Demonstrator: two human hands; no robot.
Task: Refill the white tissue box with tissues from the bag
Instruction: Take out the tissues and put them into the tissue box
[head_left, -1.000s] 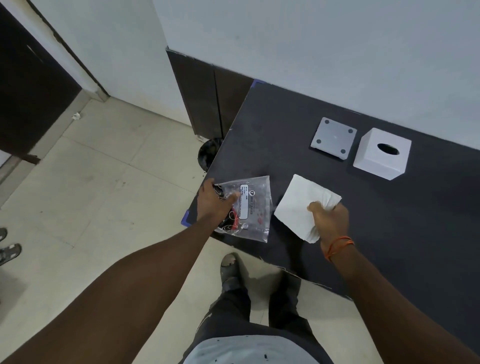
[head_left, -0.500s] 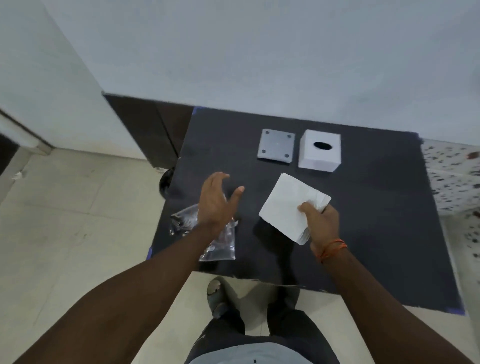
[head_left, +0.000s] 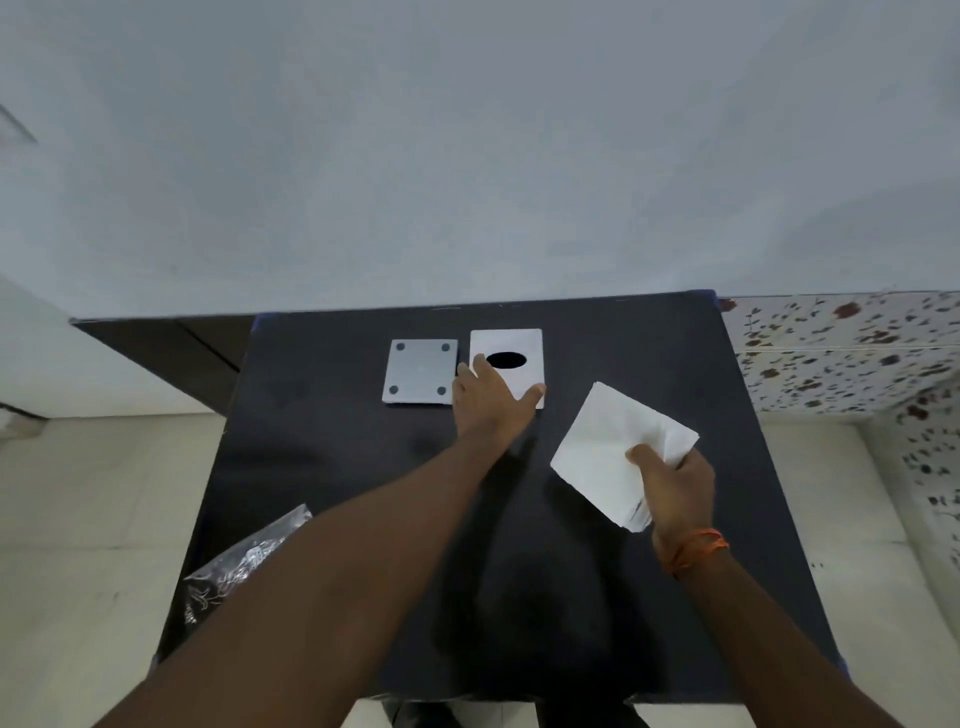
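Left hand on the tissue box, right hand holding the tissues

The left hand (head_left: 491, 397) spreads open over the near edge of the white tissue box (head_left: 519, 347), whose dark oval slot shows nothing inside. The right hand (head_left: 672, 480) pinches a stack of white tissues (head_left: 608, 447), off to the box's right. The clear bag (head_left: 244, 561) lies well behind the left hand; its contents are unclear. A grey plate (head_left: 420, 378) sits just left of that hand.

- A single head-worn view, looking forward and steeply down from above the near edge of the black table (head_left: 322, 467).
- It faces the pale wall (head_left: 467, 156) behind the table.
- Both forearms stretch away from the lens; the right hand (head_left: 675, 483) is nearer than the left hand (head_left: 488, 400).
- With one camera only, no other view overlaps.
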